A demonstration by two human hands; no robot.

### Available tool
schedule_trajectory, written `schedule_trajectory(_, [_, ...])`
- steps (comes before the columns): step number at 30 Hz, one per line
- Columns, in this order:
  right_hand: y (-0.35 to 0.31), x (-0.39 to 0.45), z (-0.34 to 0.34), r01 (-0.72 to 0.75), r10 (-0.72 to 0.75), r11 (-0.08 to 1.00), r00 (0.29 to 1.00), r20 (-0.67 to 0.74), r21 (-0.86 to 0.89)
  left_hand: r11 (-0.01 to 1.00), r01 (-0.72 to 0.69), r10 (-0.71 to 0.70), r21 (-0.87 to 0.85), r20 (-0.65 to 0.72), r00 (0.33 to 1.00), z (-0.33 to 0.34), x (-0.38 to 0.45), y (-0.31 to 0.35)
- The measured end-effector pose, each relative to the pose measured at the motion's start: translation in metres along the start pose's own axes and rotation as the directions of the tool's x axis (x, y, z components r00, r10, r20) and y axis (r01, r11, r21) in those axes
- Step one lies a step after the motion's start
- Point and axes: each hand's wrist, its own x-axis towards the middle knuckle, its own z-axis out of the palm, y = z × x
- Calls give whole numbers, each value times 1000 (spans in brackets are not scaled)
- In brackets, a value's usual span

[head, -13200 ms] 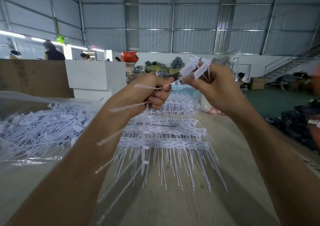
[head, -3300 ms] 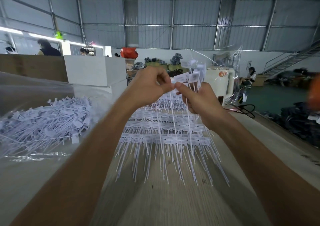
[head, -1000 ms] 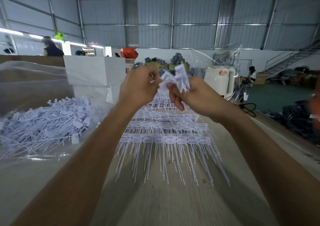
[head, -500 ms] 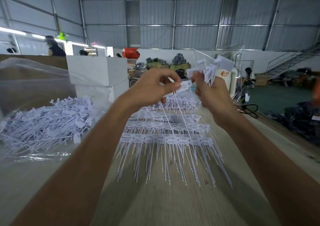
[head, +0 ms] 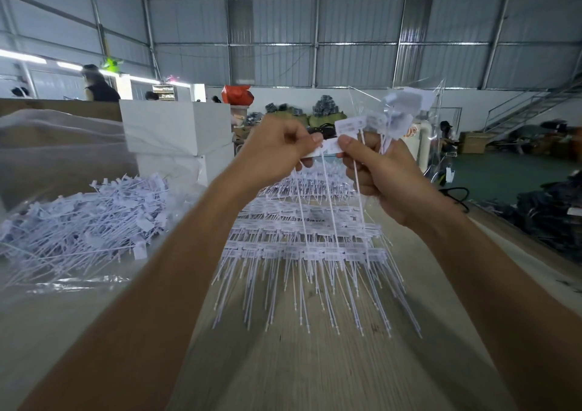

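Observation:
Both hands are raised above a wooden table (head: 315,373). My left hand (head: 277,152) pinches the left end of a white tag tie (head: 327,147) between thumb and fingers. My right hand (head: 378,171) pinches the same tag's right end with its thumb and also grips a bunch of white tag ties (head: 390,114), whose flat heads fan out above the fingers. Their thin tails hang down below the hands. Under the hands, several rows of laid-out tag ties (head: 308,250) lie flat on the table, tails toward me.
A loose heap of tag ties (head: 82,218) in clear plastic wrap lies at the left. Stacked white boxes (head: 179,136) stand behind it. A dark pile of goods (head: 554,212) sits at the right edge. People and stairs are far back in the hall.
My hands have come together again: half a second ago they were slightly apart, now both pinch one tag between them. The bunch in my right hand has shifted a little to the right.

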Motion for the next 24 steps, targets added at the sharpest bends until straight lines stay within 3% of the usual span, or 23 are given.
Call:
schedule_trajectory(3, [-1, -2, 5, 53, -53, 999, 999, -10, -10, 985, 105, -104, -140, 8, 994, -2, 2, 2])
schedule_trajectory(6, [-9, -4, 10, 202, -205, 950, 979, 13, -238, 911, 229, -213, -342, 85, 973, -7, 3, 4])
schedule_trajectory(9, [-16, -2, 10, 383, -379, 700, 915, 141, -603, 835, 347, -281, -427, 212, 936, -8, 2, 2])
schedule_trajectory(11, [-15, 1, 9, 419, -429, 509, 881, 201, -752, 803, 387, -295, -453, 261, 919, -6, 2, -1])
schedule_trajectory(13, [-12, 1, 8, 399, -446, 522, 881, 158, -753, 806, 359, -267, -471, 253, 930, -5, 1, -2])
schedule_trajectory(15, [-9, 0, 10, 343, -418, 620, 905, 72, -705, 890, 252, -207, -379, 157, 966, -5, 2, 0])
schedule_trajectory(17, [-3, 1, 11, 261, -347, 654, 937, 24, -710, 999, 33, -33, -15, -4, 999, -2, 1, 0])
schedule_trajectory(19, [2, 1, 13, 156, -220, 719, 975, -9, -677, 926, -128, 159, 356, -60, 985, 2, 1, -1])
schedule_trajectory(20, [4, 1, 14, 105, -156, 767, 987, -26, -633, 878, -152, 199, 453, -58, 978, 4, 1, -1])
schedule_trajectory(24, [9, 2, 18, 34, -108, 806, 990, -91, -591, 864, -168, 210, 474, -36, 977, 2, 0, -3])
